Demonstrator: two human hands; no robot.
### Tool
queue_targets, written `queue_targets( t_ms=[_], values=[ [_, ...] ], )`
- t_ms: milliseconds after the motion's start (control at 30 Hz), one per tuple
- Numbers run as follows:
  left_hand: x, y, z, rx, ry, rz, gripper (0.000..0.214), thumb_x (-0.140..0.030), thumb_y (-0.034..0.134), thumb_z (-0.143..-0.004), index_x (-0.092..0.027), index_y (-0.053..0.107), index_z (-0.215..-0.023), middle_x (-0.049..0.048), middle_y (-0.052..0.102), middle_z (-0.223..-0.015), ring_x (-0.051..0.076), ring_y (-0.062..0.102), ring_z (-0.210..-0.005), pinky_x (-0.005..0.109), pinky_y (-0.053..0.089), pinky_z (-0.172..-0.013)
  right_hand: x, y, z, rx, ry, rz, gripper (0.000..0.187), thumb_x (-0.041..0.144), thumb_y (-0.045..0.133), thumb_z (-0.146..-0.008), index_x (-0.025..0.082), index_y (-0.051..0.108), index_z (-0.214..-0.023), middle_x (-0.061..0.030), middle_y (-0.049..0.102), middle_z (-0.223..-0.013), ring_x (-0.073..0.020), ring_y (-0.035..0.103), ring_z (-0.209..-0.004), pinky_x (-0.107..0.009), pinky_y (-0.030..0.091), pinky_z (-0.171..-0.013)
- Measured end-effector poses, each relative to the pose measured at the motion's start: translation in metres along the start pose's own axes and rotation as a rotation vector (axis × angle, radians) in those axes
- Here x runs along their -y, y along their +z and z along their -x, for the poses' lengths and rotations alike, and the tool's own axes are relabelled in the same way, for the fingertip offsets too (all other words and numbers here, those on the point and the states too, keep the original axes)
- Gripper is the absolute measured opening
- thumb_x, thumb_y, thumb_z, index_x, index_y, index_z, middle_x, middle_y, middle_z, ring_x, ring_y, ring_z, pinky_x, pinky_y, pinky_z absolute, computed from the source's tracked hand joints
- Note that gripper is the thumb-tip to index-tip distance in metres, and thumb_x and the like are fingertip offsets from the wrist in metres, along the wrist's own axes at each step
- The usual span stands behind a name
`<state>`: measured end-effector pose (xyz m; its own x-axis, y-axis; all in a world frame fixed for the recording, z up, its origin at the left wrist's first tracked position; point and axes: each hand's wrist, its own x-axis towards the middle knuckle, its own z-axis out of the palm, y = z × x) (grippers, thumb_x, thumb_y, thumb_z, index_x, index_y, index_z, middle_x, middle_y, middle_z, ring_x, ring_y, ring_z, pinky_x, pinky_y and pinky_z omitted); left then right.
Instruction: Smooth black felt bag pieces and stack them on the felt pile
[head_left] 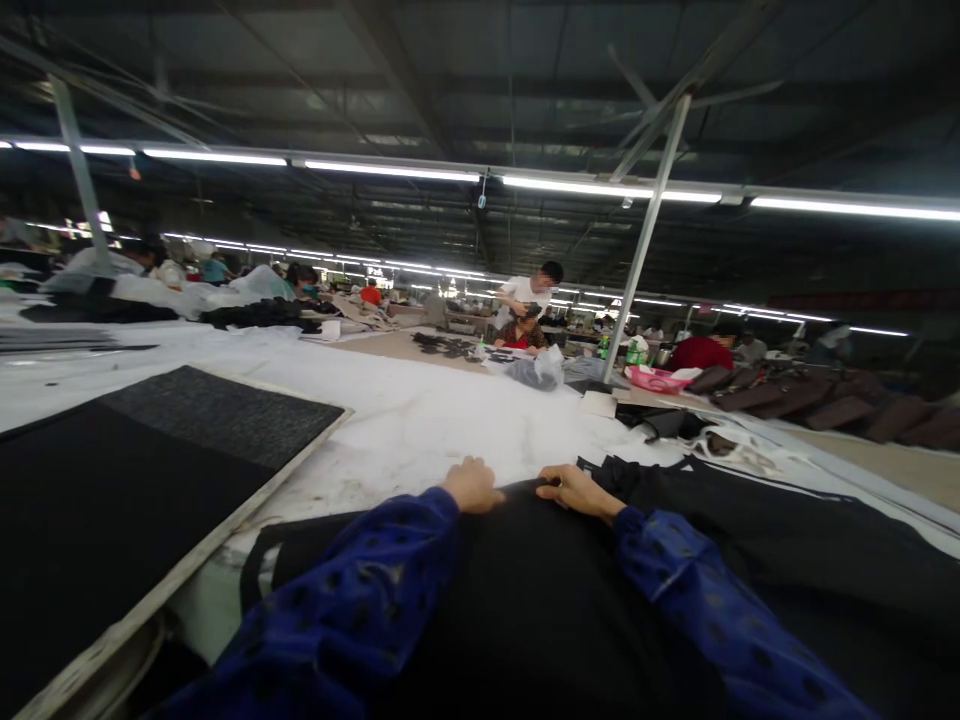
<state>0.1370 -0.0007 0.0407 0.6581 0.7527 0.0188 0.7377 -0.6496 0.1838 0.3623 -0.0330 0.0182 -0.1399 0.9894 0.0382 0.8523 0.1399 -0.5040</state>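
Black fabric point(540, 600) lies over the near side of the white-covered table point(420, 410) and spreads out toward me. At its far edge, my left hand point(472, 485) is closed with the fingers curled on the cloth. A short way to the right, my right hand point(576, 490) pinches the same edge between thumb and fingers. Blue dotted sleeves cover both forearms. More black cloth point(795, 540) with a pale edge line lies to the right of my right hand.
A flat board point(127, 490) with black and dark grey cloth stands at left. Farther off are a plastic bag point(536, 368), a pink basket point(660, 380), a slanting pole point(649, 235) and brown stacked pieces point(832, 400). Two people point(525, 300) are across the table.
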Motion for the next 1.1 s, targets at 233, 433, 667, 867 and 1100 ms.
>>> queue_targets(
  t_ms=[233,433,667,867,1100],
  values=[
    [-0.003,0.042,-0.025,-0.165,0.004,0.133,0.021,-0.023,0.049,-0.084,-0.019,0.063,-0.1,0.0048,0.061,-0.106,0.018,0.054,-0.103,0.028,0.043,-0.089,-0.018,0.004,-0.011,-0.113,0.023,0.048,0.013,0.025,0.059,-0.074,0.016,0.066,-0.077,-0.002,0.065,-0.072,-0.0141,0.057,-0.068,-0.023,0.04,-0.064],
    [-0.003,0.047,-0.026,-0.216,0.072,0.178,0.026,-0.02,0.048,-0.084,-0.024,0.066,-0.103,0.0028,0.062,-0.103,0.018,0.056,-0.101,0.027,0.044,-0.085,-0.027,-0.001,-0.012,-0.113,-0.026,0.063,0.018,0.027,0.055,-0.075,0.015,0.068,-0.076,-0.0017,0.065,-0.069,-0.013,0.057,-0.063,-0.022,0.041,-0.061],
    [-0.002,0.051,-0.027,-0.261,0.141,0.15,0.026,-0.018,0.048,-0.084,-0.027,0.07,-0.093,0.0021,0.061,-0.097,0.018,0.058,-0.095,0.026,0.045,-0.079,-0.039,-0.012,-0.009,-0.1,-0.128,0.085,0.026,0.026,0.049,-0.08,0.013,0.068,-0.093,-0.0041,0.067,-0.075,-0.014,0.06,-0.064,-0.024,0.046,-0.063],
    [-0.002,0.052,-0.028,-0.269,0.159,0.134,0.027,-0.018,0.047,-0.084,-0.027,0.07,-0.093,0.0021,0.061,-0.097,0.018,0.058,-0.094,0.026,0.045,-0.078,-0.022,-0.013,-0.008,-0.084,-0.235,0.22,0.02,0.02,0.052,-0.08,0.016,0.068,-0.09,-0.0067,0.066,-0.091,-0.0147,0.06,-0.073,-0.025,0.044,-0.072],
    [-0.002,0.051,-0.028,-0.249,0.15,0.124,0.029,-0.018,0.046,-0.084,-0.028,0.07,-0.095,0.0017,0.061,-0.098,0.017,0.057,-0.095,0.025,0.045,-0.08,-0.016,-0.011,-0.007,-0.095,-0.263,0.365,0.017,0.013,0.053,-0.081,0.017,0.066,-0.089,-0.0061,0.064,-0.092,-0.0157,0.058,-0.08,-0.024,0.041,-0.075]
  ],
)
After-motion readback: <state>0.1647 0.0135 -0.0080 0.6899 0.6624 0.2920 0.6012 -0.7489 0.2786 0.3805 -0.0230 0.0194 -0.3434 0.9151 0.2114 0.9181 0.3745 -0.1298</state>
